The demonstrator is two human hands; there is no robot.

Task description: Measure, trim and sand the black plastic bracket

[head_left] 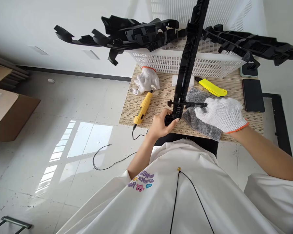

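My bare left hand (161, 124) grips the near end of a long black plastic trim part (185, 70), thumb on one side and fingers on the other. The part stretches away from me over the table edge and across a white basket. My right hand (221, 112), in a white knitted glove, is closed on the end of a thin black bar (195, 104). That bar lies crosswise over the trim part just beyond my left hand; whether it is a tool or a piece of the part, I cannot tell. A grey cloth (201, 122) lies under my right hand.
The white slatted basket (156, 60) at the back carries more black plastic parts (141, 34). On the wood-grain table (127, 113) lie a yellow corded rotary tool (143, 108), a white glove (147, 79), a yellow utility knife (213, 87) and a phone (253, 96). Cardboard boxes (12, 113) stand left.
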